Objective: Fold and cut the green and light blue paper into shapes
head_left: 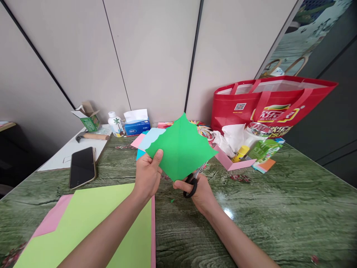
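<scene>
Pinching green paper [181, 149] at its left corner: left hand [147, 171], thumb on top. Right hand [201, 191] curls round scissors [194, 181] at near right edge. Paper hangs above table [251, 223]; probably light, bendable, easily torn; corners likely best hold.

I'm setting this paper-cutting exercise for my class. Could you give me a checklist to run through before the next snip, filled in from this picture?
1. Green paper held firmly enough to stay up: ok, the left hand grips it at its left side.
2. Scissors in hand: ok, the right hand holds them by the black handles.
3. Left hand clear of the blades: ok, it is on the opposite side of the paper.
4. Blades closed on the paper: cannot tell, the sheet partly hides them.
5. Tabletop free of offcuts: not ok, a small green scrap lies below the hands.
</scene>
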Demonstrator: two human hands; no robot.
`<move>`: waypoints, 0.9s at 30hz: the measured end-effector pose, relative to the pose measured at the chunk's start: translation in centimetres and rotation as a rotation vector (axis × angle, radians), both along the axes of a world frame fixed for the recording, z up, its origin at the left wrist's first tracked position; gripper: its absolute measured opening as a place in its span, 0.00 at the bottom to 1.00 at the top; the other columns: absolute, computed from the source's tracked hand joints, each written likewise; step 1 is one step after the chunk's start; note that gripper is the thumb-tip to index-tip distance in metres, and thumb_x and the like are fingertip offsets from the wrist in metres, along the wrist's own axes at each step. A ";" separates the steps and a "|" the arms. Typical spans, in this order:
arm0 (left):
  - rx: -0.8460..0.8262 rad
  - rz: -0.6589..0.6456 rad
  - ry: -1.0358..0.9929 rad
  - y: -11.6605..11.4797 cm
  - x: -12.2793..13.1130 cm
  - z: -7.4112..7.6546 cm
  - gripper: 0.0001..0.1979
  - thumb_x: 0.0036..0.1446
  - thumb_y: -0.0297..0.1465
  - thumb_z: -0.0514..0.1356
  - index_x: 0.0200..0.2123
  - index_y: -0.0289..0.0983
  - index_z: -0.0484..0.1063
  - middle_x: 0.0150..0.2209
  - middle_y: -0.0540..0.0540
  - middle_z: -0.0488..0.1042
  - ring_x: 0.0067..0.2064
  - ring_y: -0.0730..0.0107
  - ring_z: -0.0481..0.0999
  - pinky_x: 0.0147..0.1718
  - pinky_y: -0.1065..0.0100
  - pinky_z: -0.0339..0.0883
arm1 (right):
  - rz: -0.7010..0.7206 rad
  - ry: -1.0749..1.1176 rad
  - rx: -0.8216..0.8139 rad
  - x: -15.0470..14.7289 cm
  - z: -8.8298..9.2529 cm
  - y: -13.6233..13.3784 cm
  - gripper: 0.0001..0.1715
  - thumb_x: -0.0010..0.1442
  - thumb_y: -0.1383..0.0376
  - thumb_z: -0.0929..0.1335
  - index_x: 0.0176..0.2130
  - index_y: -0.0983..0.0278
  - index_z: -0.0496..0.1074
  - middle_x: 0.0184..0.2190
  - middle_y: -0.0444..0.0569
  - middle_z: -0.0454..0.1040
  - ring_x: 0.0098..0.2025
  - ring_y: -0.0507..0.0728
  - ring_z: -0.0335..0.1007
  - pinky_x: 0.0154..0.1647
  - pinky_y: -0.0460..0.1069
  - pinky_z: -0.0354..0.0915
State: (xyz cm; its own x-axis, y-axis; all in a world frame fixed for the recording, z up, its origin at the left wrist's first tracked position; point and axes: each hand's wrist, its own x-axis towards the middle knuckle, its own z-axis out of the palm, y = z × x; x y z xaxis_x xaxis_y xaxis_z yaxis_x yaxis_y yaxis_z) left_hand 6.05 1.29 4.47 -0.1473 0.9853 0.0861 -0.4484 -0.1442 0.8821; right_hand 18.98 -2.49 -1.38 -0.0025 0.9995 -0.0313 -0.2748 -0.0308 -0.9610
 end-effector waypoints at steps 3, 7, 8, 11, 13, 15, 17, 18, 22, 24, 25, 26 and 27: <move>-0.025 -0.070 -0.012 0.0 -0.1 0.1 0.12 0.40 0.35 0.70 0.21 0.38 0.69 0.19 0.51 0.71 0.30 0.64 0.73 0.27 0.66 0.65 | 0.000 -0.003 0.000 0.0 0.0 0.0 0.12 0.37 0.60 0.77 0.21 0.63 0.73 0.21 0.47 0.76 0.25 0.56 0.69 0.29 0.49 0.62; -0.026 -0.089 -0.015 -0.1 0.0 0.3 0.13 0.39 0.35 0.70 0.21 0.38 0.69 0.19 0.51 0.71 0.30 0.65 0.73 0.27 0.67 0.65 | 0.009 0.011 -0.003 -0.1 -0.1 -0.1 0.12 0.37 0.61 0.77 0.22 0.64 0.74 0.21 0.47 0.76 0.26 0.56 0.69 0.29 0.49 0.62; -0.025 -0.093 -0.017 -0.2 0.0 0.4 0.13 0.39 0.35 0.70 0.21 0.38 0.69 0.19 0.51 0.71 0.29 0.65 0.73 0.27 0.67 0.65 | 0.010 0.014 -0.003 -0.1 -0.1 -0.1 0.12 0.37 0.61 0.77 0.21 0.64 0.74 0.21 0.47 0.76 0.26 0.56 0.69 0.29 0.49 0.62; -0.019 -0.099 -0.025 -0.2 0.0 0.5 0.13 0.39 0.35 0.70 0.21 0.38 0.69 0.19 0.51 0.71 0.29 0.66 0.73 0.28 0.67 0.65 | 0.015 0.014 0.004 -0.1 -0.1 -0.1 0.12 0.38 0.61 0.77 0.21 0.64 0.74 0.21 0.47 0.76 0.26 0.56 0.69 0.29 0.49 0.62; -0.017 -0.100 -0.029 -0.2 0.0 0.5 0.13 0.38 0.35 0.70 0.21 0.37 0.69 0.20 0.51 0.71 0.30 0.66 0.72 0.28 0.67 0.65 | 0.016 0.009 0.008 -0.1 -0.2 -0.1 0.12 0.38 0.61 0.77 0.21 0.64 0.74 0.21 0.47 0.76 0.26 0.56 0.69 0.29 0.49 0.62; -0.014 -0.101 -0.033 -0.2 0.0 0.5 0.13 0.38 0.35 0.70 0.21 0.37 0.69 0.20 0.51 0.72 0.30 0.66 0.72 0.29 0.66 0.65 | 0.014 0.005 0.006 -0.1 -0.3 0.0 0.12 0.38 0.60 0.77 0.22 0.64 0.74 0.21 0.47 0.76 0.26 0.57 0.69 0.29 0.49 0.62; -0.014 -0.104 -0.033 -0.2 0.0 0.5 0.13 0.39 0.35 0.70 0.21 0.37 0.69 0.21 0.50 0.72 0.31 0.65 0.73 0.29 0.66 0.65 | 0.012 -0.001 0.002 -0.1 -0.3 0.0 0.12 0.38 0.60 0.77 0.22 0.64 0.74 0.21 0.48 0.76 0.26 0.57 0.69 0.29 0.50 0.62; -0.015 -0.106 -0.033 -0.2 0.0 0.5 0.12 0.39 0.35 0.70 0.22 0.37 0.70 0.21 0.50 0.73 0.31 0.65 0.73 0.29 0.66 0.66 | 0.013 -0.003 0.002 -0.1 -0.3 0.0 0.12 0.38 0.60 0.77 0.22 0.64 0.74 0.22 0.48 0.76 0.26 0.57 0.69 0.29 0.50 0.62; -0.013 -0.098 -0.019 -0.1 0.0 0.4 0.12 0.39 0.35 0.70 0.22 0.37 0.70 0.22 0.50 0.73 0.31 0.64 0.74 0.29 0.66 0.66 | 0.010 0.011 0.003 -0.1 -0.3 -0.1 0.12 0.38 0.61 0.77 0.22 0.63 0.74 0.21 0.46 0.76 0.26 0.57 0.69 0.30 0.49 0.62; -0.006 -0.087 -0.005 0.0 -0.1 0.3 0.12 0.39 0.35 0.70 0.23 0.37 0.71 0.22 0.50 0.74 0.31 0.65 0.74 0.28 0.66 0.66 | 0.011 0.018 0.007 -0.1 -0.2 -0.1 0.11 0.38 0.61 0.77 0.22 0.63 0.74 0.22 0.46 0.76 0.26 0.56 0.69 0.30 0.49 0.62; -0.004 -0.083 0.002 0.1 -0.1 0.3 0.13 0.38 0.36 0.70 0.23 0.37 0.71 0.22 0.50 0.74 0.30 0.65 0.74 0.28 0.67 0.66 | 0.011 0.017 0.010 -0.1 -0.1 -0.1 0.11 0.39 0.62 0.76 0.22 0.63 0.74 0.22 0.46 0.76 0.26 0.56 0.69 0.30 0.49 0.62; -0.004 -0.078 0.009 0.1 -0.1 0.2 0.13 0.38 0.36 0.70 0.23 0.37 0.71 0.23 0.49 0.74 0.30 0.65 0.74 0.27 0.67 0.66 | 0.010 0.013 0.016 -0.1 -0.1 -0.1 0.11 0.39 0.62 0.76 0.22 0.63 0.74 0.22 0.46 0.76 0.26 0.56 0.69 0.30 0.49 0.62; -0.005 -0.074 0.014 0.2 -0.2 0.2 0.13 0.38 0.36 0.70 0.23 0.37 0.71 0.23 0.49 0.74 0.30 0.65 0.74 0.27 0.67 0.66 | 0.003 0.005 0.023 -0.2 0.0 -0.2 0.10 0.40 0.62 0.76 0.22 0.63 0.74 0.21 0.46 0.76 0.26 0.55 0.68 0.29 0.49 0.61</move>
State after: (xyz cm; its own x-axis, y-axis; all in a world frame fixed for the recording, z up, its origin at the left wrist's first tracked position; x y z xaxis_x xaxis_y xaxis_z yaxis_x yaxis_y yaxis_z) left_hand 5.89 1.49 4.65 -0.0728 0.9939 0.0824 -0.4451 -0.1064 0.8891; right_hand 18.82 -2.64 -1.39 -0.0056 1.0000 -0.0080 -0.2793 -0.0092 -0.9602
